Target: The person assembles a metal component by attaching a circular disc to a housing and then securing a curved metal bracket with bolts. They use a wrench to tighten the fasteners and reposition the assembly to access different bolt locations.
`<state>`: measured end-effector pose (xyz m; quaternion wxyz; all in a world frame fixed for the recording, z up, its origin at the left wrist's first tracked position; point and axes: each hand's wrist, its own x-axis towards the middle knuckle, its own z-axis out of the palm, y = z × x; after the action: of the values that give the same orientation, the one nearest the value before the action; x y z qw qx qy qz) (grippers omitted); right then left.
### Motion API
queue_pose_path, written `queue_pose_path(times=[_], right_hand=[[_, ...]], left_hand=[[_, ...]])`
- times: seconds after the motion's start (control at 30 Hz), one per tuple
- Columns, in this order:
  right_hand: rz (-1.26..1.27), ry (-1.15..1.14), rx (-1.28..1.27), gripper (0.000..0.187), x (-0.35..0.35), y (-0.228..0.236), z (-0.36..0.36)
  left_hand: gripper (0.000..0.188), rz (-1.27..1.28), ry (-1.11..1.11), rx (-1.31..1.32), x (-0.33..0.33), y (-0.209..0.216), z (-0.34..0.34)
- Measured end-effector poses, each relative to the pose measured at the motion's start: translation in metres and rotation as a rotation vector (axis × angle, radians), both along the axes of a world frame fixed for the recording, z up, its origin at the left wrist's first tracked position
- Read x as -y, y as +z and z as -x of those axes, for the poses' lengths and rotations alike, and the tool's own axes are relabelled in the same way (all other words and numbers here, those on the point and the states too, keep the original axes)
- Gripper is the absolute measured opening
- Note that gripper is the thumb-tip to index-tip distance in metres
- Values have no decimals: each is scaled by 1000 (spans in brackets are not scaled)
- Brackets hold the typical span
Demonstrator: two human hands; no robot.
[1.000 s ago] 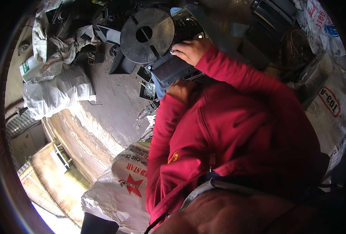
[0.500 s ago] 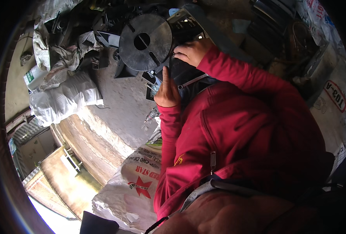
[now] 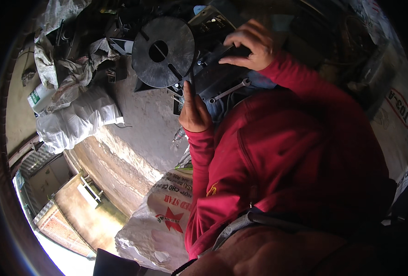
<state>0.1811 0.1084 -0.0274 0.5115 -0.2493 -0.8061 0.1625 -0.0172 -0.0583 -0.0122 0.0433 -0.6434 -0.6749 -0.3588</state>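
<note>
left hand (image 3: 195,114): set upright in front of the disc, index finger extended, the other fingers folded toward the palm; index tip right at the lower edge of the disc, next to a small bright bolt (image 3: 177,86); whether anything is clasped in the folded fingers, cannot tell.

right hand (image 3: 254,46): raised above the dark part, fingers bent, thumb spread from the fingertips with a gap between; grip released.

black disc (image 3: 178,48): round and flat, with a round hole in the middle and narrow slots to either side; just beyond the left fingertip, left of the right hand.

dark part (image 3: 213,73): long and black, between both hands, close to the lap, partly in shadow.

wrench (image 3: 230,90): silver, lying slantwise below the right hand, one end toward the left hand.

also listed:
- small black tray (image 3: 174,108), left of the left hand, partly hidden by it.
- power drill (image 3: 178,136), on the grey floor (image 3: 142,131), partly behind the red sleeve (image 3: 199,149).
- white sack (image 3: 79,119), plump and creased, at far left.
- printed sack (image 3: 155,234), pale with a red star shape, beside the left sleeve.
- large pale sack (image 3: 390,142), at the right rim.
</note>
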Motion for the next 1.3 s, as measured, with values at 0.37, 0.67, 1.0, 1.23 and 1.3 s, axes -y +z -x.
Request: queue_pose_path(times=[0.37, 0.67, 1.0, 1.23, 1.3], right_hand=[[123, 368, 311, 123, -78, -17, 8], [147, 434, 259, 102, -77, -24, 12], [99, 416, 265, 98, -78, -26, 10], [148, 415, 284, 93, -79, -18, 7], [131, 430, 254, 92, -80, -17, 9]], left_hand=[[50, 128, -23, -43, -7, -21, 4], [50, 222, 24, -123, -1, -33, 3], [48, 188, 59, -17, -4, -19, 0], [49, 104, 23, -75, -6, -16, 0], [47, 183, 6, -134, -7, -29, 5]])
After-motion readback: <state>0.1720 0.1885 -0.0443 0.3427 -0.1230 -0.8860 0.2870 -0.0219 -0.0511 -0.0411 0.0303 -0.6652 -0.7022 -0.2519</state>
